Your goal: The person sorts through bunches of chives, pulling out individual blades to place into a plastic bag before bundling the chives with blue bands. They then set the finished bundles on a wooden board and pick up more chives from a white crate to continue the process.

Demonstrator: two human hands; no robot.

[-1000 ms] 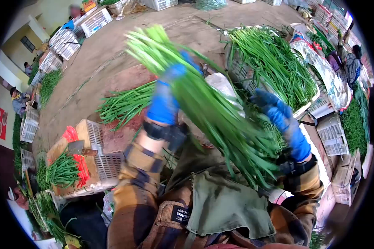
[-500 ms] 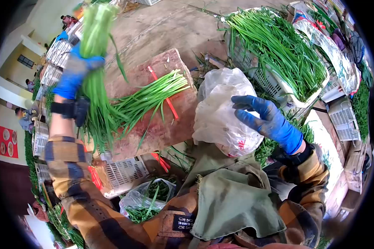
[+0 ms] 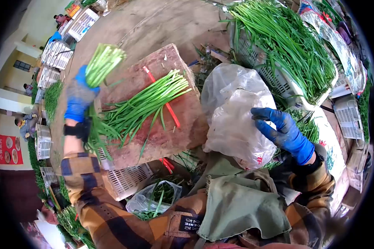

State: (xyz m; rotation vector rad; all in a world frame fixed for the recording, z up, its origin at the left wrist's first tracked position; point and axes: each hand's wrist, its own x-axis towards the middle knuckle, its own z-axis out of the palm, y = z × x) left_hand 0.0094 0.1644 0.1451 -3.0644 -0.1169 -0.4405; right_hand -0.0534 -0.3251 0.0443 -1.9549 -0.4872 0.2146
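By the board [image 3: 190,123], the left hand [image 3: 79,94] grips green stalks [image 3: 104,66]; near the plastic bag [image 3: 237,124], the right hand [image 3: 283,133] hangs half-open.

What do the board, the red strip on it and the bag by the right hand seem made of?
Board: perhaps wood, dull and stained, its edges worn. Red strip: likely plastic, smooth and evenly bright. Bag: probably thin plastic film, slightly shiny, by its translucent creases.

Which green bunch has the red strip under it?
The bunch on the board, lying across the red strip; the other bunch is held in the left hand.
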